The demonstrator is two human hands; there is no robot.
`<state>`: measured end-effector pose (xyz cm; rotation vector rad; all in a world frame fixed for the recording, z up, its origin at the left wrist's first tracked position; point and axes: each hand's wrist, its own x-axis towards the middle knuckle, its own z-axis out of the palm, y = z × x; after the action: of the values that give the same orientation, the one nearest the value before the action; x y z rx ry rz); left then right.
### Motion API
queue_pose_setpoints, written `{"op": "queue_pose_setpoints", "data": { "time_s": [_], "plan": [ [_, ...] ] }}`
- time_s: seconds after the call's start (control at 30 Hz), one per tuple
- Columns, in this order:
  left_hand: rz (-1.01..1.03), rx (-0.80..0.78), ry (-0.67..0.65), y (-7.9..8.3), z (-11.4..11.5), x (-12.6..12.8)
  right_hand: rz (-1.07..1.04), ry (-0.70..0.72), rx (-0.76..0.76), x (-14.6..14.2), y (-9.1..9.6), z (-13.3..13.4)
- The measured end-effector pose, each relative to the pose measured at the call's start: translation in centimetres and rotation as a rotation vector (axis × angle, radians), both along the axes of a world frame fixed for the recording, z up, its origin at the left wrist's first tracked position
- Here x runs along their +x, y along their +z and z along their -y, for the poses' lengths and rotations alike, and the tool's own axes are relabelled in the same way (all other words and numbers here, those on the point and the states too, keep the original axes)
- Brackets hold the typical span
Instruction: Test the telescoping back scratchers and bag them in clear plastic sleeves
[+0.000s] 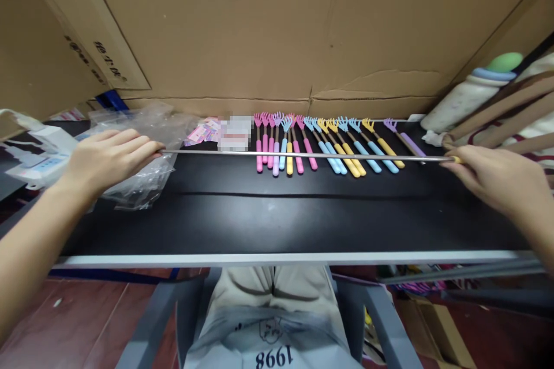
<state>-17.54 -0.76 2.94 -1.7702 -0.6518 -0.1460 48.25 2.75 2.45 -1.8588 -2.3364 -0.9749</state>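
Observation:
A long thin metal rod (303, 155) is stretched out level above the black table (277, 219), fully extended. My left hand (110, 157) pinches its left end, fingers closed around it. My right hand (497, 179) grips the other end, where a yellow handle just shows. Behind the rod lies a row of several collapsed back scratchers (329, 144) with pink, blue, yellow and purple handles and small claw heads.
Clear plastic bags (142, 144) lie at the left, next to a white device (38, 155). Pink cards (203, 131) sit near the back. Cardboard (277, 29) walls the rear. A bottle (471, 92) and brown straps are at the right. My knees are under the table edge.

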Motion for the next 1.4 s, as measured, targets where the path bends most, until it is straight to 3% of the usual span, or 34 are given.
{"op": "queue_pose_setpoints", "data": {
  "time_s": [0.13, 0.23, 0.53, 0.63, 0.77, 0.97, 1.1, 1.2, 1.3, 1.4],
  "plan": [
    [0.051, 0.083, -0.031, 0.8, 1.0, -0.3, -0.046, -0.057, -0.024, -1.2, 0.8, -0.1],
    [0.078, 0.073, -0.086, 1.2, 1.8, 1.3, -0.054, -0.042, -0.024, -3.4, 1.0, 0.1],
    [0.208, -0.243, -0.150, 0.0, 2.1, 14.6, -0.123, 0.593, 0.099, -18.7, -0.5, 3.1],
    [0.242, -0.313, -0.180, -0.6, 2.9, 17.3, -0.133, 0.685, 0.132, -21.4, -0.8, 4.5],
    [0.322, -0.445, -0.164, -1.5, 4.5, 18.7, -0.134, 0.721, 0.078, -23.1, -1.2, 6.5],
    [0.347, -0.407, -0.166, -1.4, 3.8, 18.9, -0.150, 0.718, 0.142, -23.9, -1.1, 5.7],
    [0.311, -0.405, -0.209, -0.7, 2.4, 18.2, -0.119, 0.700, 0.116, -22.8, -0.7, 4.6],
    [0.283, -0.360, -0.149, -0.2, 1.9, 15.7, -0.086, 0.630, 0.139, -19.8, -0.3, 3.9],
    [0.222, -0.268, -0.049, 0.4, 2.3, 11.6, -0.032, 0.548, 0.269, -15.2, 0.1, 3.2],
    [0.159, -0.180, 0.012, 0.9, 3.3, 8.0, 0.075, 0.556, 0.346, -10.7, 0.3, 2.6]
  ]
}}
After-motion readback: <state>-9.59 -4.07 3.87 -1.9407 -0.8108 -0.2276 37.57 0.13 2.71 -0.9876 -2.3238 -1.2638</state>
